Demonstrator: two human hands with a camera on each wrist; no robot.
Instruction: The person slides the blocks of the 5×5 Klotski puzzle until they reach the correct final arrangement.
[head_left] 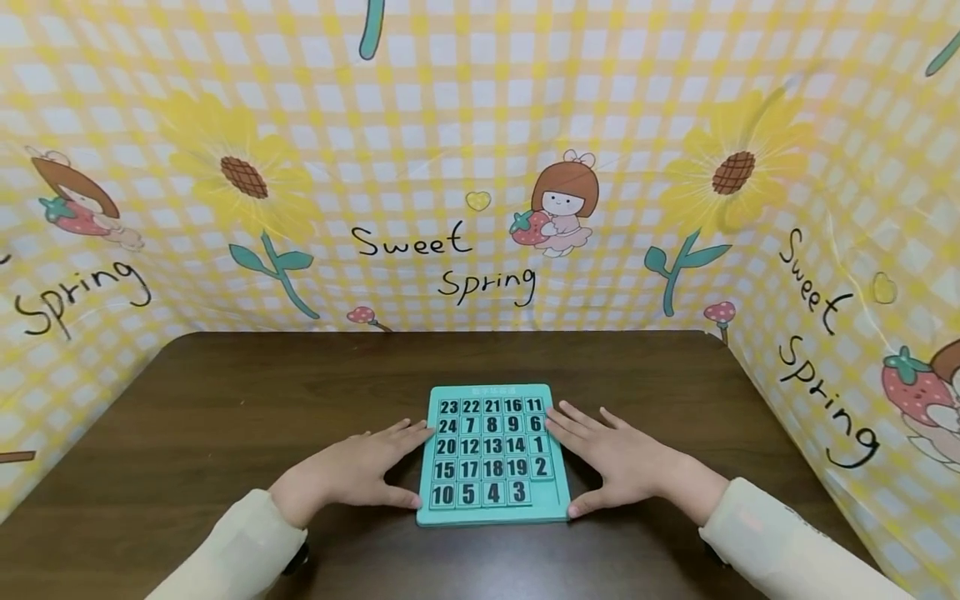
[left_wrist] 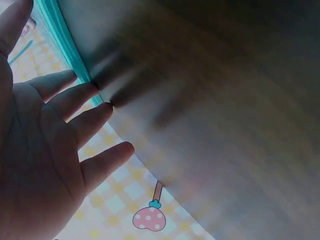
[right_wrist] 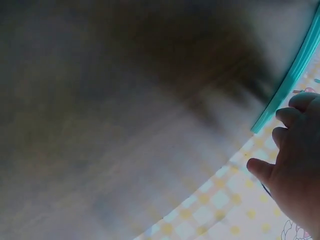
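A teal number slide puzzle (head_left: pixel 492 512) lies flat on the dark wooden table, its numbered tiles facing up. The bottom right slot has no tile, beside the 3 tile (head_left: pixel 519 492) and below the 2 tile (head_left: pixel 541 467). My left hand (head_left: pixel 367 468) rests at the puzzle's left edge, fingers spread, fingertips and thumb touching the frame. On the opposite edge my right hand (head_left: pixel 611 454) lies likewise, with extended fingers near the 6 tile and the thumb at the lower right corner. Both wrist views show the spread fingers beside the teal rim (left_wrist: pixel 70 45).
The brown table (head_left: pixel 300 375) spreads around the puzzle. A yellow checked cloth (head_left: pixel 420 125) with flowers, a cartoon figure and "Sweet Spring" lettering stands behind it and along both sides.
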